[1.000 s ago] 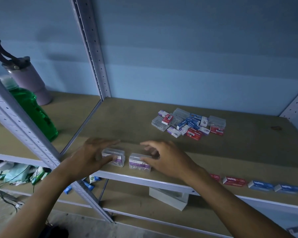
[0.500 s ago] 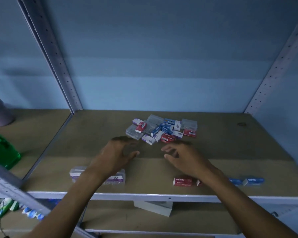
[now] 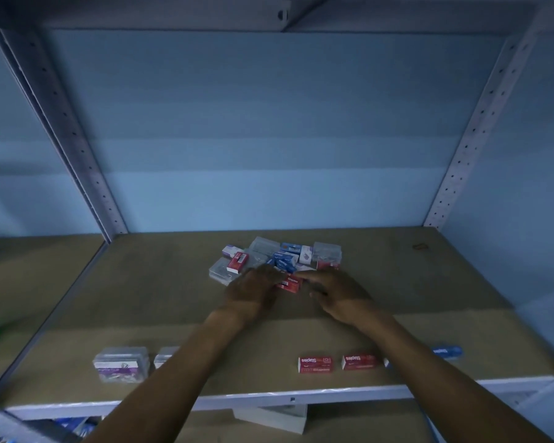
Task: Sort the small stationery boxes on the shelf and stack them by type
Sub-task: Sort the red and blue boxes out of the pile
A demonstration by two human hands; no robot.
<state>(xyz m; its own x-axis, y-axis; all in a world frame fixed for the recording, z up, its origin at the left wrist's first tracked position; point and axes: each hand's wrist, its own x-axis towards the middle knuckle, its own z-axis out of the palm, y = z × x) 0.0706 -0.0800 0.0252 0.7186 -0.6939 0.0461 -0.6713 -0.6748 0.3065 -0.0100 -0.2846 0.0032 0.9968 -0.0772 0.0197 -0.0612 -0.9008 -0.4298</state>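
At frame centre, a red staples box (image 3: 289, 282) lies in the pile of boxes (image 3: 279, 259), long axis left-right. The left hand (image 3: 253, 290) and right hand (image 3: 336, 294) flank it, fingers loosely spread; contact unclear.

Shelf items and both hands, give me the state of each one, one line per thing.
Mixed pile of boxes: jumbled, unsorted.
Red Staples box: lying at pile's front between both hands.
Two red Staples boxes: side by side near front edge.
Clear boxes: near front left.
Blue box: front right.
Left hand: at the pile, grip unclear.
Right hand: fingers extended.
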